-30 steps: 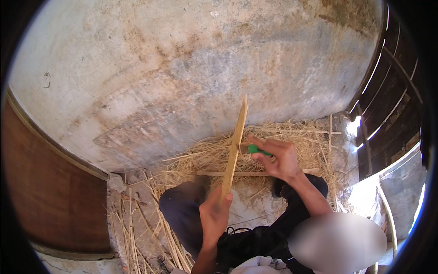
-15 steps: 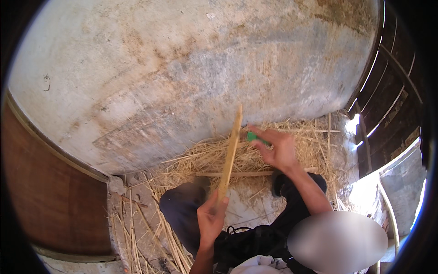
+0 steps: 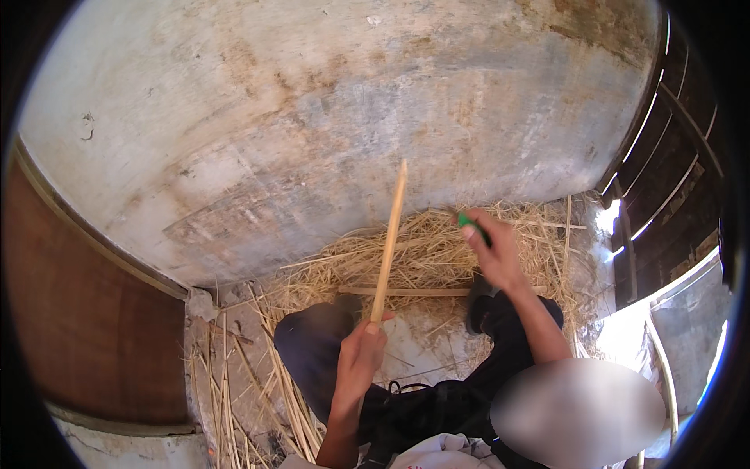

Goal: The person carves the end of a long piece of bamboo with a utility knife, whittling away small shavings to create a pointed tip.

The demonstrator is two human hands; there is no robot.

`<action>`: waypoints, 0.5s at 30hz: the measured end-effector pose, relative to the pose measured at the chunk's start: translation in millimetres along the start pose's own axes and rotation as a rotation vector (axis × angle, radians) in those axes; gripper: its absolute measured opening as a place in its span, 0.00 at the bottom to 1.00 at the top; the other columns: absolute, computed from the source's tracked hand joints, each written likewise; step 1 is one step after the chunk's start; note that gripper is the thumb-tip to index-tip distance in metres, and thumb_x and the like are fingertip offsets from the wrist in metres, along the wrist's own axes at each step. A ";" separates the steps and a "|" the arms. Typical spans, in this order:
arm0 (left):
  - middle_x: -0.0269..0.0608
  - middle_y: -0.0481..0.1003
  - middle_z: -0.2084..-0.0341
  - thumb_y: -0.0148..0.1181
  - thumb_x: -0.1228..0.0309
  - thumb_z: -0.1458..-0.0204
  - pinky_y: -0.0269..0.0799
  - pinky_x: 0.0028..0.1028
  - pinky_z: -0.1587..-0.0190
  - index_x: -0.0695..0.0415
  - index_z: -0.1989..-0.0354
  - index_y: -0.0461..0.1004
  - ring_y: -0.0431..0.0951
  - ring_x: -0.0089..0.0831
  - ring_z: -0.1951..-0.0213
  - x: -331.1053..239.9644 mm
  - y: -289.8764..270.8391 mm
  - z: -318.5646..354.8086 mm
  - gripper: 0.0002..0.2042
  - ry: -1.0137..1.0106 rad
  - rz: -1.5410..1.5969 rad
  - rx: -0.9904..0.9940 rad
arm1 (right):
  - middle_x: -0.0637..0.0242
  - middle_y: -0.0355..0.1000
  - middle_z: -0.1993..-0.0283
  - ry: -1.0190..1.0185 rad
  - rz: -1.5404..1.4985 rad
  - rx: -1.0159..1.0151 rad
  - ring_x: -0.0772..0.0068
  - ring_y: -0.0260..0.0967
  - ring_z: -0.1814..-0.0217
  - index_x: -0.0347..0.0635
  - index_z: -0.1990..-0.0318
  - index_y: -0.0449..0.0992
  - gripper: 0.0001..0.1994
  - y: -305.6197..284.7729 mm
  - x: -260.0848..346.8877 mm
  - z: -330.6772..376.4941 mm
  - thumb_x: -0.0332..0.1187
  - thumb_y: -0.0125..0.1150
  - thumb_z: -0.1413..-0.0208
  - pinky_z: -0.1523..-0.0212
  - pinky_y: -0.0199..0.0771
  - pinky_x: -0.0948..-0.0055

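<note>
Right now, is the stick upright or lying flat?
Nearly upright. The left hand grips the stick at its lower end; its tip rises against the wall.

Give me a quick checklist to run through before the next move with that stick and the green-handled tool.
1. Left hand grips the lower end of the pale stick: ok.
2. Stick stands upright, clear of the wall: ok.
3. Right hand closed on the green-handled tool: ok.
4. Tool's working end visible: cannot tell, the hand hides it.
5. Tool touching the stick: not ok, they are apart.
6. Second stick lies flat on the straw ahead of the knees: ok.
</note>
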State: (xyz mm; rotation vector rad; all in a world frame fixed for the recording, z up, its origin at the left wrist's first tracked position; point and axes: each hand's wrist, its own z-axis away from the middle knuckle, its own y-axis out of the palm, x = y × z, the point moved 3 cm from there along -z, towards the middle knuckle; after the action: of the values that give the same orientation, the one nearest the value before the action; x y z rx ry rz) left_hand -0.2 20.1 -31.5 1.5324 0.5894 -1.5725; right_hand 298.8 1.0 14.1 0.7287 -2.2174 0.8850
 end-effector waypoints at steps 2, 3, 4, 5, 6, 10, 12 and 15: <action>0.20 0.59 0.80 0.48 0.61 0.25 0.48 0.18 0.79 0.66 0.36 0.74 0.54 0.11 0.82 -6.5 7.3 -3.1 0.21 0.014 -0.033 0.008 | 0.61 0.79 0.68 -0.181 0.029 0.079 0.67 0.78 0.70 0.46 0.50 0.83 0.15 18.8 16.3 16.2 0.45 0.69 0.37 0.66 0.78 0.66; 0.20 0.59 0.80 0.49 0.61 0.25 0.48 0.18 0.79 0.66 0.36 0.75 0.54 0.11 0.82 -8.7 9.0 -3.3 0.21 0.020 -0.050 0.011 | 0.63 0.79 0.68 -0.231 0.048 0.156 0.65 0.78 0.71 0.48 0.50 0.84 0.15 24.7 25.6 22.1 0.45 0.70 0.38 0.67 0.78 0.66; 0.20 0.61 0.79 0.50 0.61 0.25 0.49 0.18 0.78 0.66 0.36 0.74 0.55 0.10 0.80 -10.0 9.1 -3.3 0.21 0.016 -0.020 0.018 | 0.65 0.80 0.67 -0.280 0.069 0.231 0.64 0.78 0.71 0.50 0.50 0.84 0.15 26.0 40.6 26.0 0.45 0.71 0.40 0.69 0.78 0.66; 0.20 0.62 0.77 0.52 0.62 0.26 0.49 0.18 0.77 0.65 0.35 0.74 0.56 0.10 0.79 -11.3 8.5 -2.9 0.20 0.013 0.010 0.024 | 0.67 0.80 0.67 -0.332 0.088 0.306 0.63 0.79 0.72 0.51 0.50 0.85 0.15 29.8 50.2 30.0 0.45 0.72 0.41 0.71 0.79 0.65; 0.20 0.64 0.76 0.54 0.63 0.27 0.50 0.18 0.76 0.65 0.35 0.74 0.57 0.09 0.78 -12.2 8.0 -2.1 0.20 0.010 0.039 0.029 | 0.68 0.80 0.68 -0.365 0.106 0.305 0.64 0.78 0.73 0.52 0.50 0.85 0.15 35.0 52.5 34.1 0.45 0.73 0.41 0.72 0.78 0.66; 0.23 0.68 0.75 0.58 0.66 0.29 0.54 0.18 0.75 0.63 0.35 0.76 0.62 0.10 0.76 -14.5 9.0 -1.0 0.19 0.016 -0.015 -0.032 | 0.71 0.77 0.71 -0.430 0.167 0.312 0.67 0.77 0.76 0.53 0.50 0.85 0.16 38.5 54.2 40.2 0.46 0.73 0.43 0.76 0.76 0.68; 0.25 0.71 0.74 0.60 0.68 0.30 0.59 0.18 0.73 0.64 0.36 0.76 0.65 0.10 0.74 -15.4 8.1 -0.1 0.18 0.027 -0.114 -0.076 | 0.71 0.76 0.72 -0.434 0.171 0.297 0.68 0.76 0.77 0.54 0.49 0.85 0.17 38.3 54.7 40.6 0.47 0.74 0.43 0.77 0.75 0.68; 0.19 0.68 0.77 0.61 0.69 0.31 0.52 0.16 0.76 0.63 0.35 0.77 0.61 0.07 0.77 -13.7 16.7 -4.1 0.19 0.204 -0.247 -0.169 | 0.72 0.75 0.74 -0.431 0.191 0.243 0.68 0.74 0.79 0.54 0.49 0.86 0.18 38.5 56.6 39.3 0.47 0.74 0.44 0.79 0.73 0.68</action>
State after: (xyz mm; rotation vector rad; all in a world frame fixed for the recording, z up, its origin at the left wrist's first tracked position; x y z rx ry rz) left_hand 14.4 17.8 -15.2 1.5464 1.0345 -1.5102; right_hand 222.4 -18.6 17.3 0.8986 -2.6206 1.1990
